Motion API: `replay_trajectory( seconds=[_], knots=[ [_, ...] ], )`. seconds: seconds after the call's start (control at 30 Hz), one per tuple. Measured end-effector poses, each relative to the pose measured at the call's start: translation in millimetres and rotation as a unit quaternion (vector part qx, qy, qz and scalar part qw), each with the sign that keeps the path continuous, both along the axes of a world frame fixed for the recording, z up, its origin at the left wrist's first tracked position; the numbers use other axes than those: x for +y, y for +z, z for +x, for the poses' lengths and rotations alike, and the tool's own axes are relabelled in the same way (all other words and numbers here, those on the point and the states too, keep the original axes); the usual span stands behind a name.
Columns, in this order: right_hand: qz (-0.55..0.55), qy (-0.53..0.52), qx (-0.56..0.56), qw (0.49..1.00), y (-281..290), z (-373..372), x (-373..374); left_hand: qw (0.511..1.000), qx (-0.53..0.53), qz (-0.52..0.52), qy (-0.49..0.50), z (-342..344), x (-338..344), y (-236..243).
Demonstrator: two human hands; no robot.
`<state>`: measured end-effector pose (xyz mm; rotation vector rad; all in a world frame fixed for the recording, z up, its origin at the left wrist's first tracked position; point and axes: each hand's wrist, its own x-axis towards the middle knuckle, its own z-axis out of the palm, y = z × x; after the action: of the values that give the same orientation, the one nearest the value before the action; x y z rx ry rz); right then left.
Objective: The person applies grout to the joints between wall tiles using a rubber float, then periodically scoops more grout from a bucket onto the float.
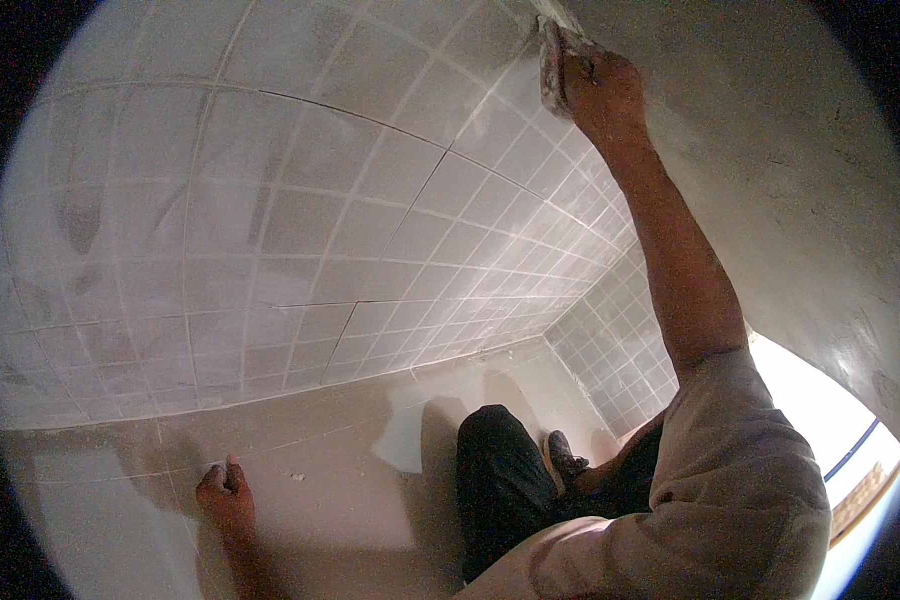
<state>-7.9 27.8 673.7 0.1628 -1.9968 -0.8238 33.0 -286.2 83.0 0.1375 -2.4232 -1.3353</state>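
Note:
My right hand is raised to the top of the white tiled wall. It is closed round a flat, grout-smeared pad, held near the tiles' upper edge; whether it is a sponge or a float cannot be made out. Pale grout lines run between the tiles, and a whitish haze covers many of them. A few joints look dark. Low at the left, my left hand is held away from the tiles, fingers curled in. What lies inside those fingers, if anything, is hidden.
A bare plastered surface rises at the right, beside my raised arm. Darker tiles line the far end wall. My bent knee and sandalled foot are over the beige floor. A bright opening stands at the right.

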Motion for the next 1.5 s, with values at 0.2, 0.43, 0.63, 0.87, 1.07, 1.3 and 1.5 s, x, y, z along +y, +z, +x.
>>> replay_trajectory(
  seconds=[0.2, 0.43, 0.63, 0.87, 1.07, 1.3, 1.5],
  knots=[
    [-0.065, -0.069, 0.010, 0.995, -11.7, -5.7, -23.2, 0.993, 0.091, -0.053, 0.055, 4.6, -15.1, -12.6],
    [-0.164, -0.103, 0.048, 0.980, 4.0, -11.5, -25.6, 0.999, 0.030, -0.027, 0.036, 0.1, -3.6, -19.3],
    [-0.155, -0.110, 0.045, 0.981, -6.0, -4.8, -29.7, 0.999, -0.017, 0.019, 0.035, 4.3, 0.6, -15.8],
    [-0.005, -0.087, -0.004, 0.996, -21.6, 6.9, -27.3, 0.993, 0.051, -0.002, 0.104, -0.6, -2.3, -5.2],
    [0.285, -0.031, 0.114, 0.951, 46.0, -30.0, 31.9, 0.986, 0.158, -0.022, 0.052, -7.3, 12.2, -7.3],
    [-0.123, 0.085, -0.051, 0.988, 3.3, -5.5, 0.4, 0.995, 0.055, -0.060, 0.051, -4.0, -3.1, -19.3],
    [0.162, -0.068, -0.084, 0.981, -65.1, -20.4, -12.3, 0.998, 0.032, -0.050, 0.039, -6.1, -6.6, -12.7]
  ],
)
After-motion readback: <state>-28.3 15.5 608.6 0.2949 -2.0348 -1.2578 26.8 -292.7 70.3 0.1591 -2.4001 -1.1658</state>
